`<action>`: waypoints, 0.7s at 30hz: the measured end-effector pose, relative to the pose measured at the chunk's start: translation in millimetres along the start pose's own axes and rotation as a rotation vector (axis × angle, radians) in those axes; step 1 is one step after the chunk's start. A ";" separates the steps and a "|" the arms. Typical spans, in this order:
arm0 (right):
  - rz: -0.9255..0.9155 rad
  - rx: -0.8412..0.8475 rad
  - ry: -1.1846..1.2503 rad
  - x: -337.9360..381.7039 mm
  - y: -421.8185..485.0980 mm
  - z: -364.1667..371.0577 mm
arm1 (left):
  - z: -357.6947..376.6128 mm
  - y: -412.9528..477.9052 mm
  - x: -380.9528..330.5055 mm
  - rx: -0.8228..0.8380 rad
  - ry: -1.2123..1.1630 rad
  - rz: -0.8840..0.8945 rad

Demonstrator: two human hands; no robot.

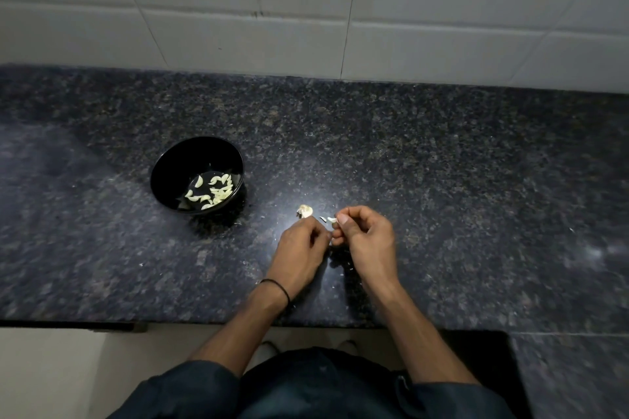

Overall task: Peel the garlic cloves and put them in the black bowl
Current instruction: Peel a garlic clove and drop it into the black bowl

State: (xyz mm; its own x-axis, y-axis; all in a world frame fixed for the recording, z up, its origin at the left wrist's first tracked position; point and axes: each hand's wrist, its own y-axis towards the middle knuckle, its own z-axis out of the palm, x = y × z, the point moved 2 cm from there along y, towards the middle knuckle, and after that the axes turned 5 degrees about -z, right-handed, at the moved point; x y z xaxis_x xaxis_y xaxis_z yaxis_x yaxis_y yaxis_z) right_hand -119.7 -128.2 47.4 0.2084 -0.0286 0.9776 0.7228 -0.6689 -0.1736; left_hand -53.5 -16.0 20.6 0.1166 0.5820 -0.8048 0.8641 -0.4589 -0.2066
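Garlic clove [332,220] pinched in my right hand [367,243] above the counter [442,163], near its front edge; my left hand [301,250] curled against it, grip unclear. Black bowl [169,163] holding peeled cloves [218,192] sits left of both.

Dark granite counter [442,180] with black bowl [197,156] and garlic remnant [305,210]

The garlic clove [332,220] is mostly buried in the fingers of the right hand [366,238], only a pale tip shows. The left hand [299,248] curls away from view, can't tell if it pinches anything. That dark speck [322,219] beside the clove is too tiny to call. And the table [476,180] runs off both sides.
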 end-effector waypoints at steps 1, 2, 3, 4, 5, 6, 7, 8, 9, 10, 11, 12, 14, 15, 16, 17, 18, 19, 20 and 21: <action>-0.001 0.004 -0.013 -0.7 -0.6 0.3 | 0.3 -0.6 0.1 -0.012 -0.048 0.007; -0.002 0.009 -0.030 -1.3 -1.2 0.4 | 0.1 -1.7 -0.2 -0.027 -0.097 0.014; -0.001 0.013 -0.041 -2.3 -1.5 1.0 | -0.8 -2.7 -1.2 -0.036 -0.140 0.012; 0.003 0.017 -0.047 -2.9 -1.8 1.6 | -2.5 -3.4 -2.9 -0.043 -0.173 0.003; 0.007 0.021 -0.056 -3.8 -1.8 2.2 | -4.0 -3.9 -4.2 -0.046 -0.197 -0.004; 0.008 0.026 -0.077 -4.2 -2.2 2.5 | -5.4 -4.6 -5.4 -0.047 -0.210 -0.001; 0.003 0.030 -0.109 -4.7 -2.8 2.7 | -6.5 -4.8 -5.1 -0.052 -0.223 0.006; -0.011 0.030 -0.150 -4.6 -3.6 2.4 | -7.6 -5.5 -4.9 -0.061 -0.232 0.009; -0.032 0.024 -0.199 -4.7 -3.9 1.8 | -8.8 -6.2 -4.6 -0.077 -0.236 0.010; -0.060 0.019 -0.262 -4.0 -4.1 0.9 | -9.7 -6.7 -4.5 -0.097 -0.234 0.013; -0.093 0.022 -0.336 -3.0 -4.3 0.2 | -10.4 -7.4 -4.8 -0.117 -0.228 0.025; -0.126 0.033 -0.409 -1.2 -5.0 0.0 | -10.9 -8.5 -6.1 -0.134 -0.214 0.040; -0.173 0.040 -0.512 3.2 -6.9 0.6 | -11.8 -9.6 -8.6 -0.157 -0.195 0.069; -0.178 0.032 -0.529 4.3 -7.1 1.1 | -11.8 -9.1 -8.3 -0.159 -0.196 0.076; -0.172 0.017 -0.520 5.5 -7.4 1.3 | -11.6 -7.9 -7.4 -0.154 -0.208 0.069; -0.148 0.001 -0.486 4.6 -6.6 1.7 | -11.5 -6.8 -6.7 -0.140 -0.243 0.047; -0.109 -0.011 -0.432 4.2 -5.4 2.4 | -11.4 -5.9 -6.5 -0.119 -0.309 0.012; -0.060 -0.022 -0.371 3.3 -4.2 3.4 | -11.2 -5.8 -7.4 -0.094 -0.405 -0.027; -0.006 -0.027 -0.290 2.1 -3.1 4.6 | -11.0 -6.6 -9.2 -0.077 -0.505 -0.065; 0.053 -0.028 -0.188 0.6 -2.1 5.8 | -10.8 -8.0 -11.1 -0.066 -0.593 -0.097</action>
State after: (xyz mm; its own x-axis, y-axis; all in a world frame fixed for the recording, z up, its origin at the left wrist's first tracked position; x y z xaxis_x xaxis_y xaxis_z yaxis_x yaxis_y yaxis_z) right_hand -117.3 -122.5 47.6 0.3664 0.0731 0.9276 0.6899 -0.6903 -0.2181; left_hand -56.4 -11.5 37.3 -0.2404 0.1367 -0.9610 0.8878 -0.3693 -0.2746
